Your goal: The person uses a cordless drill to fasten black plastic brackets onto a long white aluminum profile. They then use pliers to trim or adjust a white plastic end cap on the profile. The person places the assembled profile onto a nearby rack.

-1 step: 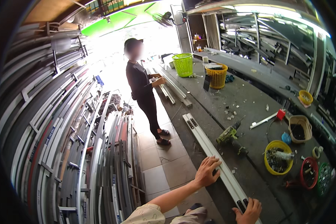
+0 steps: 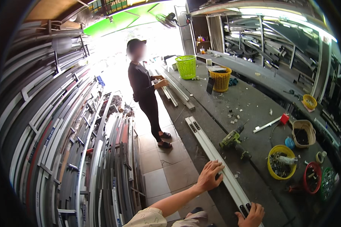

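A pair of long white metal profiles (image 2: 208,146) lies side by side along the near edge of the dark workbench. Small black fittings (image 2: 194,125) sit in their far end, and more black fittings (image 2: 245,207) show at the near end. My left hand (image 2: 210,176) curls its fingers over the profiles at mid-length; a small dark thing shows under it, too hidden to name. At the near end my right hand (image 2: 252,216) grips the profiles, thumb on one side and fingers on the other. A green cordless drill (image 2: 231,139) lies just right of the profiles.
Yellow (image 2: 269,174) and red (image 2: 306,185) baskets of small parts stand at the right. Farther off are a green basket (image 2: 186,68) and an orange one (image 2: 220,85). A person in dark clothes (image 2: 144,85) stands across the bench corner. Racks of metal bars (image 2: 57,151) fill the left.
The view has shifted very slightly. Both hands keep their places on the profiles.
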A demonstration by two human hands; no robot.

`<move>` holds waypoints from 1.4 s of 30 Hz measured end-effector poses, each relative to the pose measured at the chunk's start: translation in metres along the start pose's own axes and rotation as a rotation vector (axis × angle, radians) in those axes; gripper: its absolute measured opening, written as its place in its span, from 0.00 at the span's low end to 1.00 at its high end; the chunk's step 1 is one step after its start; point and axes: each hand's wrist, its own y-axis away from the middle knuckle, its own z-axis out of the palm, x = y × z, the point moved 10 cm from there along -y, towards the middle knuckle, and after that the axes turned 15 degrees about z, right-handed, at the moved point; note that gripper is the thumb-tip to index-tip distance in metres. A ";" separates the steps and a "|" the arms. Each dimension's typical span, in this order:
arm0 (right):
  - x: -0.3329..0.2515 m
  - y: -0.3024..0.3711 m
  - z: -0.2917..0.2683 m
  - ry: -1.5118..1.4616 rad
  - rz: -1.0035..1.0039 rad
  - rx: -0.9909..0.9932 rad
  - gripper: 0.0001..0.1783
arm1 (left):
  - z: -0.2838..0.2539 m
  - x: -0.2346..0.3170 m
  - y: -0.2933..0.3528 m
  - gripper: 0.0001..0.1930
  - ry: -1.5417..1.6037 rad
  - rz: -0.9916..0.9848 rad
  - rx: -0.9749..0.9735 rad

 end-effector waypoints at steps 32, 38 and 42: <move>-0.048 0.008 0.016 0.106 0.226 0.038 0.46 | -0.011 -0.004 -0.005 0.28 0.329 0.133 -0.071; -0.071 0.006 0.016 0.166 0.291 0.298 0.48 | -0.001 -0.005 -0.018 0.23 0.287 0.097 -0.184; -0.062 0.008 0.022 0.136 0.338 0.298 0.47 | -0.002 -0.006 -0.016 0.22 0.269 0.090 -0.153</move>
